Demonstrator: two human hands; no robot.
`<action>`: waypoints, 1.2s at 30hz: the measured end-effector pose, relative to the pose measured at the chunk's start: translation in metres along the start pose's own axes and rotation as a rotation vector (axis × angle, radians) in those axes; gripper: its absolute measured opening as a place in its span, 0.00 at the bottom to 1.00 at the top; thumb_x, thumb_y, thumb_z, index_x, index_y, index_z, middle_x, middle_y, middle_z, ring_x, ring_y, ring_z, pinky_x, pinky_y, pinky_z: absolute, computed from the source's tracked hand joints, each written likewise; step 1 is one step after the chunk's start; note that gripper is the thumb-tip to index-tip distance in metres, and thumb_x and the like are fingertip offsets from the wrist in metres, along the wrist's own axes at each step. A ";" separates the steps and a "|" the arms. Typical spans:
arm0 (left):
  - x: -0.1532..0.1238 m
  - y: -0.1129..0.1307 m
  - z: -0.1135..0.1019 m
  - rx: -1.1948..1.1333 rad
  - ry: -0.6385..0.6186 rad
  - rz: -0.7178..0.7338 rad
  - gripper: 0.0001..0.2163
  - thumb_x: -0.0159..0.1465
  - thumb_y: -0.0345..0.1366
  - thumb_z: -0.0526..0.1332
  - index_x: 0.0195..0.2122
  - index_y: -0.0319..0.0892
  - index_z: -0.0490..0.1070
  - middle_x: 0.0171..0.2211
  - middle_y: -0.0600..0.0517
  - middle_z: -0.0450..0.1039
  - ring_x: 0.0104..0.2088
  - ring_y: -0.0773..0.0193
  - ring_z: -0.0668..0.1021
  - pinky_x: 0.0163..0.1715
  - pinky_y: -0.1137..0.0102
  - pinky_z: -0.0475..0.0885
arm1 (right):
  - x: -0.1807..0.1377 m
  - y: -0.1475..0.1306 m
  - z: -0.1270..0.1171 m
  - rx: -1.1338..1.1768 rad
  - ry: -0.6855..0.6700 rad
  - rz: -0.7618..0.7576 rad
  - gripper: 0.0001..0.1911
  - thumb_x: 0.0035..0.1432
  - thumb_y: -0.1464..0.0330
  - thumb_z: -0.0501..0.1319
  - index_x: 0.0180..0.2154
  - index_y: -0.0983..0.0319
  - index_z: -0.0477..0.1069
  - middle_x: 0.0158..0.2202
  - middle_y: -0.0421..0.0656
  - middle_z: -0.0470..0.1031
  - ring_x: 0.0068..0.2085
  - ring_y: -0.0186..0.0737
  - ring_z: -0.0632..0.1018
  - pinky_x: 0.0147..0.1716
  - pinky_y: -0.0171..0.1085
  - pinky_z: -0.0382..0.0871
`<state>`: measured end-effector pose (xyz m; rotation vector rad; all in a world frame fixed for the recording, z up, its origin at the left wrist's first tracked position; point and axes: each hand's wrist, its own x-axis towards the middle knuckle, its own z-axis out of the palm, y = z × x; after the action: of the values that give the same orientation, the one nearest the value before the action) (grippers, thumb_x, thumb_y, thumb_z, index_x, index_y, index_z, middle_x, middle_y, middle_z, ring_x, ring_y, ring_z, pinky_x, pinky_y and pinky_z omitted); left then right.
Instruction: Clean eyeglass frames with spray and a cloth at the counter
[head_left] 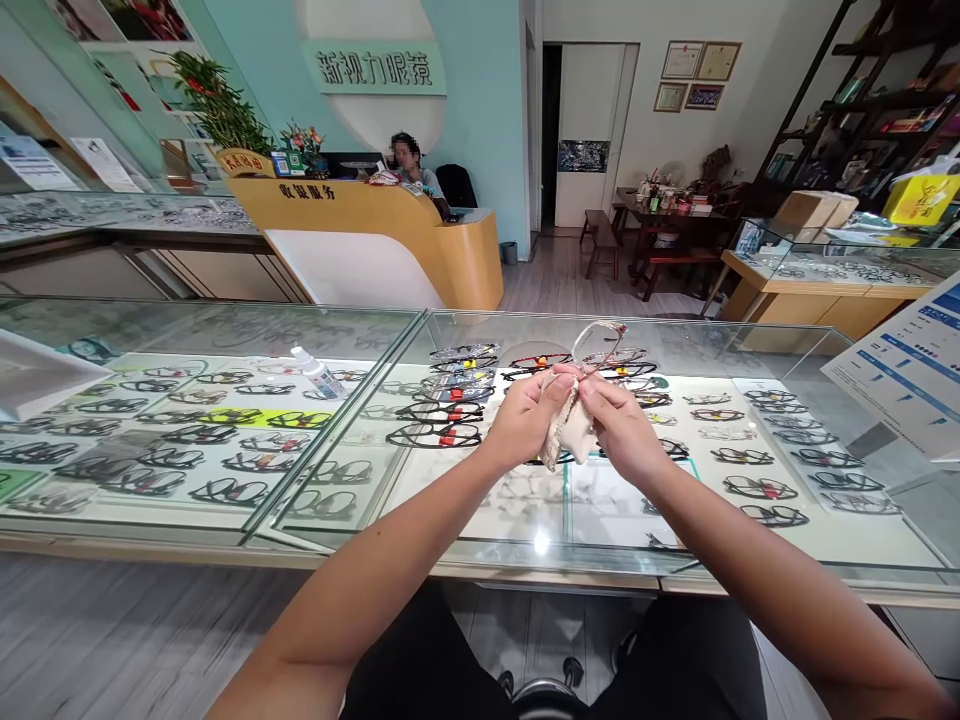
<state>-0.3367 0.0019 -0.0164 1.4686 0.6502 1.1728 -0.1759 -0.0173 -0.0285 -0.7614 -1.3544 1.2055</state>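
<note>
My left hand (527, 418) is closed around a crumpled whitish cloth (576, 436), its thumb pressed on top. My right hand (619, 422) meets it, fingers pinched on a pair of eyeglasses (619, 330) with a pale, reddish-tipped frame that sticks up above both hands. The part of the glasses between my fingers is hidden by the cloth and hands. Both hands are over the glass display counter (480, 555). Close to my left hand, dark-framed glasses (435, 436) with red tags lie in a column.
A white spray bottle (318, 375) stands on the counter to the left. Printed sign boards (911, 370) lean at the right. Many spectacle frames (759, 488) are laid out in rows. Across the floor, a person (409, 160) sits behind a yellow-and-white cashier desk (360, 215).
</note>
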 end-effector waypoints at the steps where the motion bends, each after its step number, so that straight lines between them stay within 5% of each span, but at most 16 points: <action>1: 0.000 0.001 -0.002 0.017 -0.020 -0.003 0.30 0.67 0.67 0.65 0.42 0.40 0.78 0.29 0.53 0.73 0.28 0.67 0.70 0.31 0.72 0.67 | 0.001 -0.001 -0.002 0.000 0.005 -0.006 0.22 0.65 0.44 0.69 0.45 0.52 0.89 0.55 0.46 0.83 0.61 0.53 0.76 0.65 0.51 0.68; 7: 0.002 0.009 -0.025 0.101 -0.323 -0.094 0.27 0.70 0.62 0.66 0.50 0.40 0.78 0.36 0.50 0.74 0.31 0.66 0.71 0.33 0.72 0.67 | 0.009 -0.008 -0.015 0.117 0.016 0.093 0.22 0.61 0.47 0.73 0.49 0.53 0.88 0.58 0.46 0.82 0.62 0.54 0.77 0.58 0.48 0.73; 10: 0.001 0.011 -0.027 0.107 -0.358 -0.088 0.27 0.68 0.58 0.70 0.54 0.38 0.77 0.40 0.48 0.75 0.33 0.66 0.72 0.34 0.72 0.68 | 0.010 -0.009 -0.014 0.158 0.040 0.146 0.24 0.59 0.47 0.74 0.49 0.55 0.88 0.54 0.46 0.83 0.58 0.52 0.80 0.52 0.44 0.75; 16: 0.000 0.005 -0.011 0.038 -0.171 -0.093 0.31 0.62 0.60 0.74 0.54 0.39 0.76 0.34 0.51 0.74 0.30 0.67 0.72 0.30 0.73 0.67 | 0.006 -0.001 -0.006 0.203 0.060 0.184 0.26 0.56 0.46 0.75 0.50 0.55 0.88 0.50 0.45 0.83 0.46 0.46 0.80 0.41 0.40 0.73; 21: -0.001 0.004 -0.002 0.026 0.007 -0.034 0.28 0.64 0.65 0.70 0.40 0.39 0.77 0.26 0.56 0.70 0.25 0.70 0.68 0.27 0.73 0.64 | 0.002 0.006 -0.002 0.071 0.000 0.080 0.24 0.63 0.44 0.71 0.50 0.53 0.88 0.43 0.43 0.83 0.48 0.48 0.78 0.53 0.46 0.73; 28: 0.003 0.002 -0.007 0.035 -0.071 -0.068 0.31 0.64 0.69 0.66 0.33 0.40 0.75 0.26 0.54 0.71 0.27 0.67 0.71 0.30 0.71 0.68 | 0.006 -0.003 -0.011 0.071 0.033 0.035 0.18 0.63 0.48 0.73 0.45 0.52 0.89 0.55 0.45 0.83 0.61 0.52 0.77 0.67 0.50 0.67; 36: 0.009 0.006 -0.030 0.133 0.059 -0.077 0.30 0.66 0.68 0.65 0.38 0.41 0.77 0.30 0.51 0.78 0.28 0.65 0.77 0.29 0.72 0.72 | 0.013 -0.021 -0.032 0.074 0.120 -0.020 0.18 0.65 0.49 0.71 0.49 0.51 0.88 0.55 0.44 0.86 0.56 0.49 0.81 0.60 0.50 0.73</action>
<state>-0.3614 0.0205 -0.0101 1.5110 0.8318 1.1343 -0.1432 -0.0034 -0.0085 -0.7542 -1.2095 1.1695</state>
